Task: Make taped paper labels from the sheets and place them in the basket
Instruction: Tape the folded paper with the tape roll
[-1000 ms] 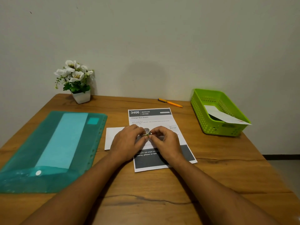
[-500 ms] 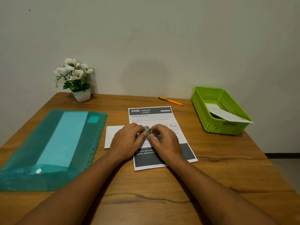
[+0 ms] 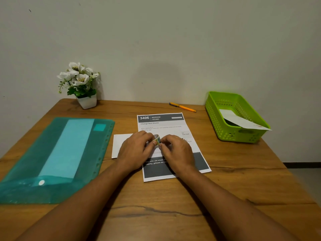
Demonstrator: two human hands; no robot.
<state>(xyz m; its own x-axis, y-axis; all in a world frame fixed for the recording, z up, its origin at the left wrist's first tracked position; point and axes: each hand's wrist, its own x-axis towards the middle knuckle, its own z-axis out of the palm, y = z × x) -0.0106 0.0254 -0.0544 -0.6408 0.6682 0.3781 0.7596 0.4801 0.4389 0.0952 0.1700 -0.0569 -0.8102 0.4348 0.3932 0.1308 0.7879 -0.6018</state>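
Step in hand: likely lifting the tape's loose end off the roll.
Tape roll (image 3: 156, 138): centre of the frame, on edge between both hands, over the printed sheet (image 3: 165, 126).
Left hand (image 3: 137, 150): fingers curled round the roll, steadying it.
Right hand (image 3: 177, 152): thumb and forefinger pinched at the roll's near rim; whether they have the end is hidden.
White paper (image 3: 121, 141): left of centre, partly under the left hand.
Basket (image 3: 224, 129): right of the frame, one slip (image 3: 243, 121) leaning over its rim.
Doing it well: keep the roll still, peel slowly and straight, pull a short strip, avoid letting it fold onto itself.
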